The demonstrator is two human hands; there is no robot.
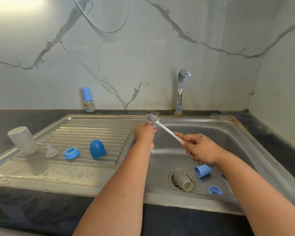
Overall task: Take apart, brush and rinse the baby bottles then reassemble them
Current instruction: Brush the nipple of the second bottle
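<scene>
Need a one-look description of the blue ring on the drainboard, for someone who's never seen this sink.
Start at the ribbed drainboard left of the sink basin. Four loose parts sit in a row near its front; the collar ring is third from the left, between the clear teat and the dark blue dome cap. It alone is light blue, flat, with an open centre.

- I see bare basin floor [162, 169] left of the drain; the bottle [183, 182], cap [203, 170] and ring [215, 190] crowd its right side.
- On the drainboard [92, 132], open ribs lie behind the dome [97, 149], collar [71, 153] and nipple [51, 151].
- The tap [181, 89] stands over the basin's back edge.
</scene>
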